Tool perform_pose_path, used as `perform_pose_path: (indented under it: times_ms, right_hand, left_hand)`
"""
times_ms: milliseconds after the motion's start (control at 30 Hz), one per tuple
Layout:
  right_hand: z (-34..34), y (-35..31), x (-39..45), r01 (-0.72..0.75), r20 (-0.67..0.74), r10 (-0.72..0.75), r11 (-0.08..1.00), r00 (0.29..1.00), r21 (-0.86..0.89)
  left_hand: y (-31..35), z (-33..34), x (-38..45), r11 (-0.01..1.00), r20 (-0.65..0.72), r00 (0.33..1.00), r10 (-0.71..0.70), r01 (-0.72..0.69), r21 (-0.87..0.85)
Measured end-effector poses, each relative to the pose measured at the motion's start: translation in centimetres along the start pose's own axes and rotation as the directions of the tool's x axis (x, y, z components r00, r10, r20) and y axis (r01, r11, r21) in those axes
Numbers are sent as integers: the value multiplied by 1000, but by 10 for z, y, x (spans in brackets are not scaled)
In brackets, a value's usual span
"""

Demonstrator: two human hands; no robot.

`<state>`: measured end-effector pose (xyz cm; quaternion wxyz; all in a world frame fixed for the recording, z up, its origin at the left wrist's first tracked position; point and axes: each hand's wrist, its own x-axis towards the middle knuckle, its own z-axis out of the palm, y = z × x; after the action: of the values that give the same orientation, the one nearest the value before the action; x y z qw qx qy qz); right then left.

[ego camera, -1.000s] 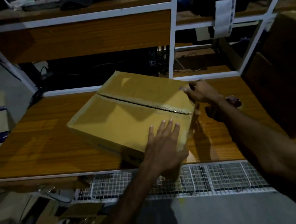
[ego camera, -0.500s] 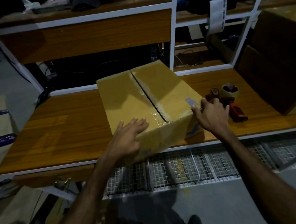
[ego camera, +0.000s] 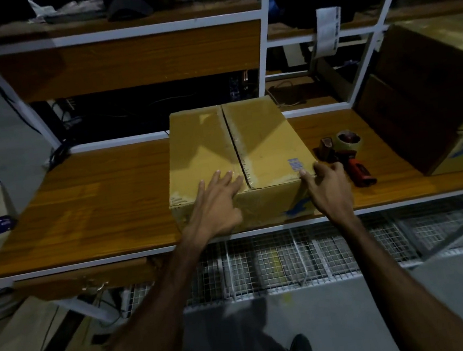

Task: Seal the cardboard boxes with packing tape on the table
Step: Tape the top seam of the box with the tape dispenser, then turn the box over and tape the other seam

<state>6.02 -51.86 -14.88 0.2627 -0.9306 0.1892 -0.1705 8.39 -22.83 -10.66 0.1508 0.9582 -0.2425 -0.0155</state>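
1 head-worn view, wide-angle, looking forward and down from standing height at the near edge of the table. Close range: both forearms enter from the bottom edge, the floor shows below, shelving fills the top. Straight lines bow toward the borders.

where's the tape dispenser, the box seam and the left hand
tape dispenser (ego camera: pixel 345 154): head view, on its dark body below the roll
box seam (ego camera: pixel 236 149): head view, midway along the top slit
left hand (ego camera: pixel 217 198): head view, back of the hand
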Motion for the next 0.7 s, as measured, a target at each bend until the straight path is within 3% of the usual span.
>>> perform_pose_path:
  times_ms: [200, 333, 500, 633, 700]
  right_hand:
    - [-18, 28, 24, 96, -10, -98, 944, 995, 315]
    - [-23, 54, 60, 96, 99, -135, 940, 986, 327]
    - [-14, 101, 131, 47, 265, -49, 999, 963, 13]
    - [-9, 137, 181, 12, 380, 117, 947, 918, -321]
    - [-5, 148, 197, -16, 413, 175, 933, 894, -361]
  left_hand:
    - [47, 21, 38, 997, 1, 997, 78, -78, 14]
    - [77, 27, 74, 994, 26, 994, 108, -108, 16]
    - [102, 31, 118, 994, 35, 993, 112, -112, -4]
    - [111, 34, 146, 996, 35, 996, 87, -87, -9]
    - [114, 34, 158, 998, 37, 997, 68, -69, 3]
